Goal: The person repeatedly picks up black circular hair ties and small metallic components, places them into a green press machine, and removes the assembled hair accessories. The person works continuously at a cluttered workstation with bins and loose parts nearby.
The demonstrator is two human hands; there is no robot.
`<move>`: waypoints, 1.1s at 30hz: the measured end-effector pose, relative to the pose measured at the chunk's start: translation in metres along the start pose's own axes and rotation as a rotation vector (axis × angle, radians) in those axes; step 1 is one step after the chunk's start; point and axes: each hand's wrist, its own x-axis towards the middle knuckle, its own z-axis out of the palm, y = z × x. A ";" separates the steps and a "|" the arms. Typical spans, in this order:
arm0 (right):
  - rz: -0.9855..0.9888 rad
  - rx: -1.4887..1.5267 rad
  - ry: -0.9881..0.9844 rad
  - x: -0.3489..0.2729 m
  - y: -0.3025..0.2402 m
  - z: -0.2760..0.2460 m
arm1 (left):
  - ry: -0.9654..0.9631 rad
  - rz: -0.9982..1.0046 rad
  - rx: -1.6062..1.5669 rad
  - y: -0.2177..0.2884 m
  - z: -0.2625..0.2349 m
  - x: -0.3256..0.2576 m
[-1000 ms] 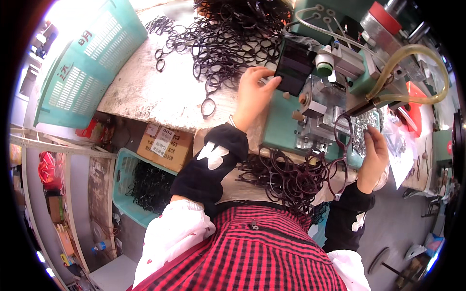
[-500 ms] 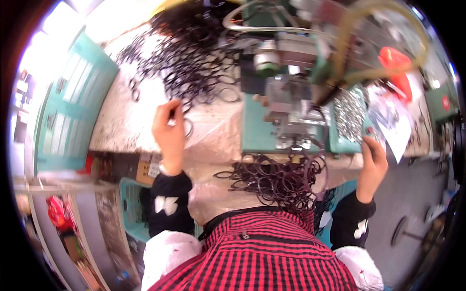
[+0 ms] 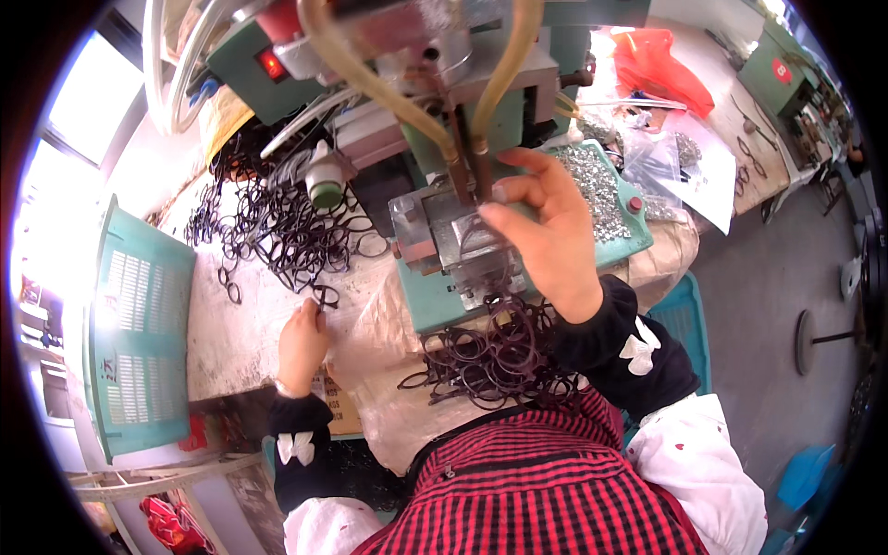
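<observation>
Where right hand (image 3: 546,231) covers press (image 3: 453,245), workpiece hidden; left hand (image 3: 301,347) pinches frame (image 3: 324,296).

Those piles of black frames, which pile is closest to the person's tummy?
The dark heap just below the green machine, above the checked shirt. The bigger pile lies farther away, up left.

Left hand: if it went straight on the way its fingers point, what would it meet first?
The left hand points up the bench and pinches a dark eyeglass frame. Straight on, it would likely first meet the loose pile of dark frames on the plastic-covered bench, though depth is hard to judge.
</observation>
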 end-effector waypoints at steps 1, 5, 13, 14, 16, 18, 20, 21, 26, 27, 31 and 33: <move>0.059 0.111 -0.013 -0.002 -0.012 0.006 | -0.084 -0.088 -0.064 0.022 -0.025 -0.002; -0.001 0.040 -0.011 -0.010 -0.021 0.009 | 0.332 0.028 -0.761 0.114 -0.086 -0.020; -0.425 -0.932 -0.069 0.005 0.001 -0.063 | 0.481 1.129 -0.459 0.232 -0.079 0.010; -0.415 -1.170 0.016 0.010 0.018 -0.076 | 0.519 1.105 -0.474 0.231 -0.067 0.015; -0.409 -1.257 0.075 0.013 0.047 -0.107 | 0.463 1.115 -0.458 0.233 -0.067 0.015; -0.410 -1.255 0.109 0.015 0.065 -0.123 | 0.446 1.100 -0.450 0.236 -0.070 0.017; -0.441 -1.246 0.110 0.010 0.072 -0.128 | 0.425 1.096 -0.451 0.236 -0.069 0.015; -0.439 -1.242 0.122 0.010 0.071 -0.127 | 0.422 1.101 -0.461 0.235 -0.067 0.017; -0.502 -1.191 0.166 0.016 0.067 -0.122 | 0.441 1.040 -0.554 0.234 -0.052 0.009; -0.493 -1.161 0.163 0.016 0.061 -0.117 | 0.504 0.964 -0.556 0.234 -0.036 -0.001; -0.348 -0.962 0.184 0.012 0.065 -0.113 | 0.287 0.410 -0.768 0.250 0.005 -0.063; -0.313 -0.900 0.216 0.005 0.066 -0.109 | -0.014 0.338 -1.007 0.247 -0.010 -0.088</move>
